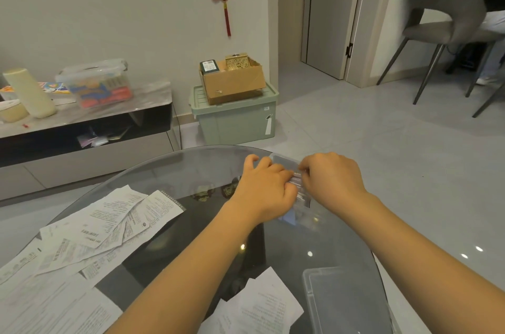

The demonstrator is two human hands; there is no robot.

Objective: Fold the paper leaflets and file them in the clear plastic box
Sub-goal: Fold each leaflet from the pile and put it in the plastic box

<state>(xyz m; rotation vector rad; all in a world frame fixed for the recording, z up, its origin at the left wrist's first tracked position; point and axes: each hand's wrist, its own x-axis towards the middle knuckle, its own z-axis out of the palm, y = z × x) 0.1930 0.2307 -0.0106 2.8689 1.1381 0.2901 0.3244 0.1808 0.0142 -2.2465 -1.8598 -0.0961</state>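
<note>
Left hand: the left hand (263, 189) lies over the clear plastic box (284, 163), fingers (255, 163) curled down on its near side.
Right hand: the right hand (332, 176) pinches something small and pale at the box's top; what it is cannot be told.
Box: on the far part of the round dark glass counter (191, 167), between both hands.
Leaflets: loose white printed paper leaflets (109, 224) spread on the counter's left; another sheet (269, 303) near the front edge.
Lid: a clear plastic lid (344, 301) lies at the front right.
</note>
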